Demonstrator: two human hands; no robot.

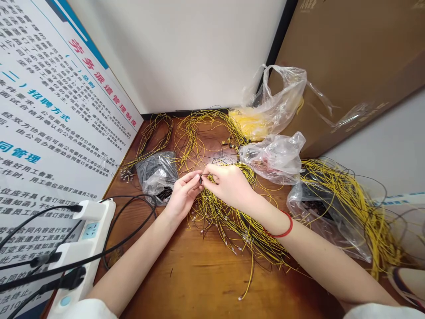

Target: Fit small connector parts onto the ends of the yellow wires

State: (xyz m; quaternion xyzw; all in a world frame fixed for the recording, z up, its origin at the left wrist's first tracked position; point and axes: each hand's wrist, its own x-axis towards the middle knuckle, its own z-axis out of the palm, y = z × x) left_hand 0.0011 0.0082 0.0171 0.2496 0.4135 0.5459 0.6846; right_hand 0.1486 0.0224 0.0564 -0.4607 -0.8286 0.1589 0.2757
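Midway between the far and near edges of the bench (199, 274), the left hand (184, 191) pinches a small black connector (200, 179), seemingly steadying it for the right hand (229, 184), whose fingers close on a thin wire (212, 175) above bundled yellow wires (244, 230).

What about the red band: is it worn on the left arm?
No, the red band circles the right arm, behind the right hand.

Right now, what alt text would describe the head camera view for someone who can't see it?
A person's left hand and right hand meet at a small black piece over a wooden table. Yellow and black wires and plastic bags lie around them, with a white power strip at the left.
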